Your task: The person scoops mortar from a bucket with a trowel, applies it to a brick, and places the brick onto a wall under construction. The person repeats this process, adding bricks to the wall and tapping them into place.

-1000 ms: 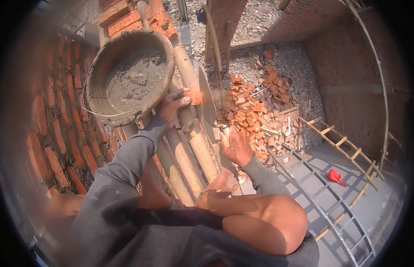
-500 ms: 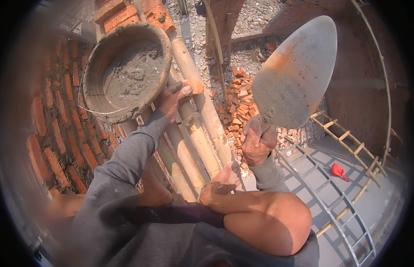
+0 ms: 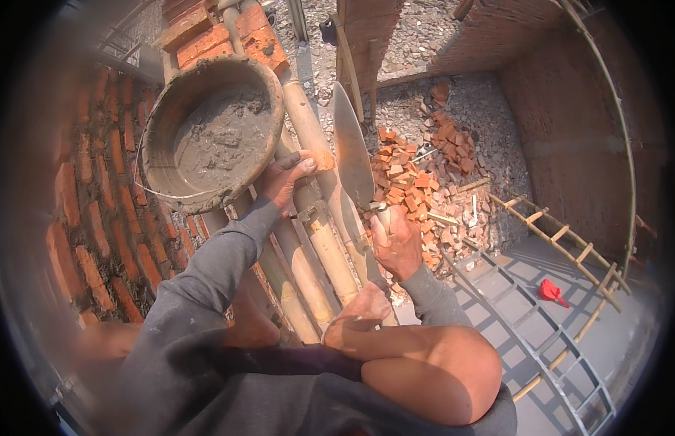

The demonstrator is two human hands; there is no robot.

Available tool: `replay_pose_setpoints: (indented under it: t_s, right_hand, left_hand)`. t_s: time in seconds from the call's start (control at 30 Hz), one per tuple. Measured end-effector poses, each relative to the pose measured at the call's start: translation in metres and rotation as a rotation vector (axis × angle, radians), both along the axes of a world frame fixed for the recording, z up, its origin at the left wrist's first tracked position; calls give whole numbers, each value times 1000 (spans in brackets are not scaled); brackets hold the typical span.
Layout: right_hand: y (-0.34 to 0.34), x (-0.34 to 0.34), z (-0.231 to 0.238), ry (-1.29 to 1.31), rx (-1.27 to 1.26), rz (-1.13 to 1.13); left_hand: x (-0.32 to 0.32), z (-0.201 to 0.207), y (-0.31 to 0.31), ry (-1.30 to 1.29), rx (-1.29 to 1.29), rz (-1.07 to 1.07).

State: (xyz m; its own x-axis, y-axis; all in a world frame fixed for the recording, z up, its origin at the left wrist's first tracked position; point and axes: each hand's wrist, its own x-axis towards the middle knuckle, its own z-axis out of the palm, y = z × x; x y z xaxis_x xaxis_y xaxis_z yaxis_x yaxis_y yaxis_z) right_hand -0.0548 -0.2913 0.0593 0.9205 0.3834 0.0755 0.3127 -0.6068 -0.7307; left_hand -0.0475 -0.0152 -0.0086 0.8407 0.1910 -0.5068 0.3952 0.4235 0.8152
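Observation:
My right hand [image 3: 397,243] is closed around the handle of a trowel [image 3: 354,149]. The steel blade points up and away and appears narrow, tilted nearly edge-on. Beside the near right rim of a round bucket [image 3: 154,142] of wet grey mortar [image 3: 222,138], my left hand [image 3: 285,182] has its fingers bent. An orange piece of brick [image 3: 324,159] shows at its fingertips, over the bamboo poles [image 3: 330,243]; the hand seems closed on it, though its grip is partly hidden. The bucket has a thin wire handle.
Bricks [image 3: 206,45] are stacked behind the bucket. To the left runs a brick wall [image 3: 108,211] with mortar joints. Broken bricks [image 3: 406,174] lie heaped below on rubble. A metal ladder [image 3: 526,312], a bamboo ladder [image 3: 559,231] and a red item [image 3: 551,291] are at lower right.
My right hand has moved left with the trowel, and its blade has turned from showing its broad face to nearly edge-on. My left hand stays beside the bucket while the view shifts slightly.

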Motion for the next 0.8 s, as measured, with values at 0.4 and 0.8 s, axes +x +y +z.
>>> replay_pose_setpoints:
  t_s: [0.4,0.8]
  right_hand:
    - [-15,37,10,21,206,-128]
    - [-7,155,94,206,365,0]
  left_hand:
    - [-2,20,-17,104,-85,-29]
    - [8,192,7,14,7,-590]
